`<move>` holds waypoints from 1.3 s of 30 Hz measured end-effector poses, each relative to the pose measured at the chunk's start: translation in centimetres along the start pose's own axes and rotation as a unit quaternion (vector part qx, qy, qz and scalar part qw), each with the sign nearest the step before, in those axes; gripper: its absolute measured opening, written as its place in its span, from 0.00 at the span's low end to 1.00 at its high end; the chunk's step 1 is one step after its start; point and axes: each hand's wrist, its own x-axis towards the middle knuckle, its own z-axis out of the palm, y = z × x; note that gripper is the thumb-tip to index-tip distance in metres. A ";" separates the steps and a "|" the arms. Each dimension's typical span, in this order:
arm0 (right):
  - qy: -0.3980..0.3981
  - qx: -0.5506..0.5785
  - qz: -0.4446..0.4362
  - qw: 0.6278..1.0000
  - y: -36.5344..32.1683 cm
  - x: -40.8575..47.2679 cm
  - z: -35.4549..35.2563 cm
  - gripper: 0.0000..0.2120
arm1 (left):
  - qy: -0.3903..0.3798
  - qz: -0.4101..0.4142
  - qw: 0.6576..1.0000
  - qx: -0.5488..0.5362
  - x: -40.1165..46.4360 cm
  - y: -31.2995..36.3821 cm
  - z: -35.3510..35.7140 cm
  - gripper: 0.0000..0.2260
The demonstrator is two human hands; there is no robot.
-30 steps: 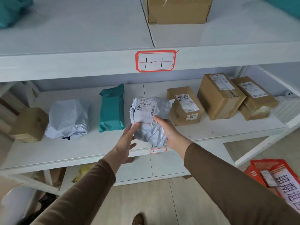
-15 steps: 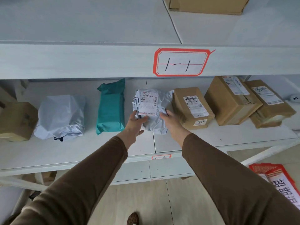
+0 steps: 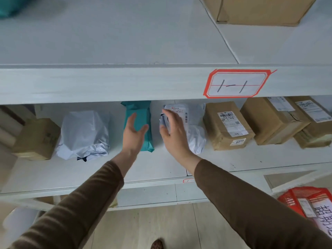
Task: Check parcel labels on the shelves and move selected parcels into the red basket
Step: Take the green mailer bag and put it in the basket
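Note:
A grey poly-bag parcel (image 3: 195, 130) with a white label lies on the middle shelf (image 3: 161, 164) beside a teal parcel (image 3: 139, 114). My right hand (image 3: 173, 130) hovers in front of the grey parcel's left side with relaxed fingers, holding nothing. My left hand (image 3: 133, 133) is spread, palm turned right, in front of the teal parcel, and it is empty too. The red basket (image 3: 294, 198) shows at the lower right on the floor, with a labelled item inside.
On the same shelf sit a crumpled white bag (image 3: 84, 133), a brown box (image 3: 36, 139) at far left, and three labelled cardboard boxes (image 3: 228, 126) to the right. The upper shelf edge carries a red-framed tag "1-1" (image 3: 237, 83). Another cardboard box (image 3: 258, 9) stands above.
Both hands held the grey parcel and set it back on the shelf. They have now let go and shifted left toward the teal parcel. The camera moved closer and left.

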 end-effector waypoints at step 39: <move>-0.154 0.557 0.451 0.680 -8.8 -16.1 -9.4 0.25 | 0.022 0.149 0.989 0.006 -20.4 4.1 -8.4 0.19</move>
